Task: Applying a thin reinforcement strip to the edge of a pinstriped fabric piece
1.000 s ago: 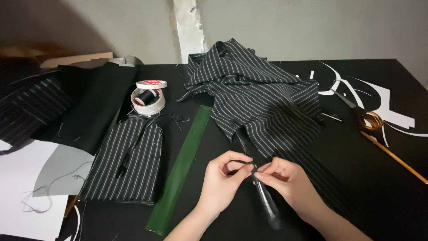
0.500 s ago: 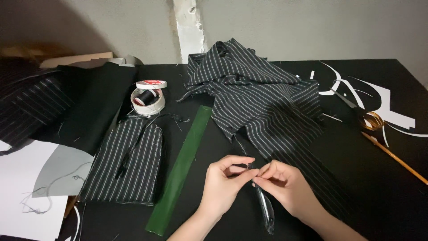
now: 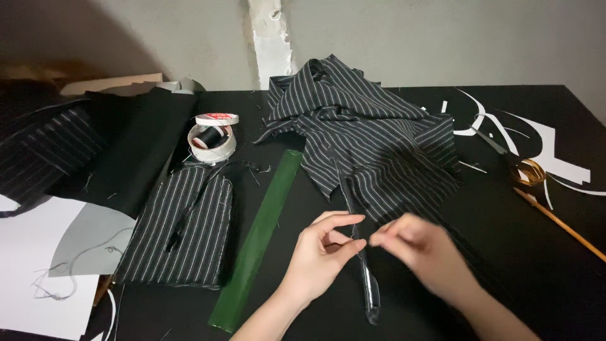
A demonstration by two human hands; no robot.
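Near the bottom middle of the black table (image 3: 505, 265), both hands are held close together over a thin strip of dark cloth (image 3: 368, 290) that runs down from the striped fabric pile (image 3: 372, 139). The left hand (image 3: 325, 252) is half closed, with thumb and fingers pinched near a very fine thread or needle — which one cannot be told. The right hand (image 3: 423, 249) is blurred; its fingers seem pinched too, but what is held cannot be seen.

What could go wrong, as a guess: the fine thread could be pulled out or snapped if the hands are drawn apart too fast. A finger could be pricked if a needle is there. The thin strip could be dragged off the table edge, since its low end lies near the bottom of the view. The green ruler (image 3: 259, 240) lies just beside the left wrist and could be knocked.

Some things are hard to make out. The forearms are cut off at the bottom. The scissors (image 3: 514, 158) at the right are partly mixed in with white paper scraps (image 3: 549, 151). A thin wooden stick (image 3: 558, 224) runs toward the right edge. The tape roll (image 3: 213, 136) with a black spool inside sits well apart, past a flat striped piece (image 3: 183, 233). The left side is dark — little can be read there.
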